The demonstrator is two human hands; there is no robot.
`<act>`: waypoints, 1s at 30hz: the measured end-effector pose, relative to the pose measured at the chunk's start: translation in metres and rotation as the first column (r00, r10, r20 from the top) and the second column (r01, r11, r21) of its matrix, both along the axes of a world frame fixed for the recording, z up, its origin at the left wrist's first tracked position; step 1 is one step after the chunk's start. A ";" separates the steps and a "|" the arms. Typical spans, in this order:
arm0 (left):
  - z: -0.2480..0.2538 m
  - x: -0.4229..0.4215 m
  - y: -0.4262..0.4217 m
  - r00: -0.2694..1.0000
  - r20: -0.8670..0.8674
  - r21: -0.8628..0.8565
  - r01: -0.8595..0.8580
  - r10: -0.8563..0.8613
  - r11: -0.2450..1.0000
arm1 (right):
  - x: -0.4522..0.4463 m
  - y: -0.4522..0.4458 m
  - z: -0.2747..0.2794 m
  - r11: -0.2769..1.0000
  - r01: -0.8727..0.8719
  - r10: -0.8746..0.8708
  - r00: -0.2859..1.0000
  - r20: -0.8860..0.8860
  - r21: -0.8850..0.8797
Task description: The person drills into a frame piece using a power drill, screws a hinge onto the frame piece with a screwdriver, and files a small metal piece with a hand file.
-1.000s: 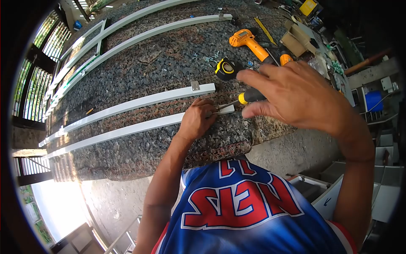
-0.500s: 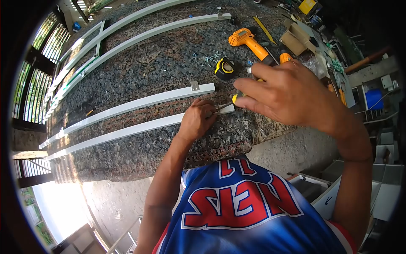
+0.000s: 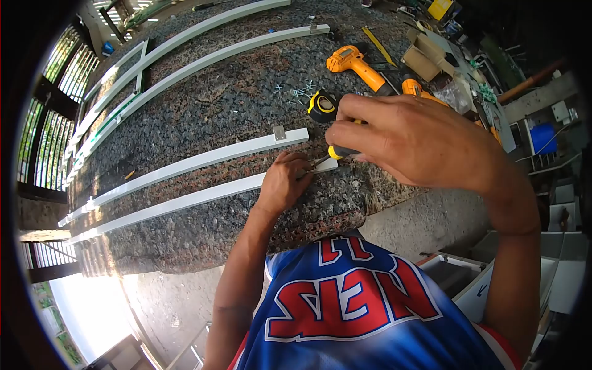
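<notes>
My right hand (image 3: 413,142) is closed around a screwdriver (image 3: 336,152) with a yellow and black handle, its shaft pointing left toward the end of the nearest white bar (image 3: 197,200). My left hand (image 3: 285,182) grips that bar near its right end, fingers bent beside the screwdriver's tip. What lies under those fingertips is hidden. Just beyond runs a second white bar (image 3: 234,151), with a small metal bracket (image 3: 279,132) standing near its right end.
A tape measure (image 3: 322,106) and scattered screws (image 3: 297,91) lie past the bars. An orange cordless drill (image 3: 357,66), a second orange tool (image 3: 416,87) and a cardboard box (image 3: 425,54) are farther right. More white bars (image 3: 216,55) lie at the back of the rough stone-patterned tabletop (image 3: 203,114).
The right hand and screwdriver have lowered slightly and shifted left, closer to the bar. The left hand keeps its hold. The whole view has shifted a little.
</notes>
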State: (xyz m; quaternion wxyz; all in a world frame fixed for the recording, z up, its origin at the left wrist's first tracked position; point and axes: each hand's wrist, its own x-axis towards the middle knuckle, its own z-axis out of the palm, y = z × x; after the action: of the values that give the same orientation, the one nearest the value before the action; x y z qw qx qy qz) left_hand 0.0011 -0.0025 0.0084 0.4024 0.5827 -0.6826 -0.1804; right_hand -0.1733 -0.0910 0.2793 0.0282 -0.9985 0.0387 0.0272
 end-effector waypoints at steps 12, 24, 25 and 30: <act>0.001 -0.001 0.002 1.000 0.012 0.020 -0.004 0.003 1.000 | -0.001 0.014 -0.017 0.952 0.298 -0.302 0.951 0.067 0.066; -0.008 0.003 -0.003 0.997 0.042 -0.021 0.061 -0.060 0.998 | -0.011 0.012 -0.061 0.932 0.147 -0.316 0.775 0.548 0.330; -0.010 0.002 -0.001 0.997 0.035 -0.022 0.066 -0.065 0.998 | -0.013 0.010 -0.062 0.931 0.121 -0.310 0.762 0.569 0.345; 0.000 0.000 -0.001 0.999 -0.040 0.027 0.009 -0.008 1.000 | -0.013 0.014 -0.073 0.833 0.232 -0.517 0.651 0.556 0.503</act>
State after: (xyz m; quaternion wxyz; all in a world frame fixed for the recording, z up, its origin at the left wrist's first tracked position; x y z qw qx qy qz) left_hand 0.0016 -0.0033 0.0079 0.4072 0.5814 -0.6744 -0.2033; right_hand -0.1860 -0.0768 0.2064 0.2420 -0.8815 0.2297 -0.3342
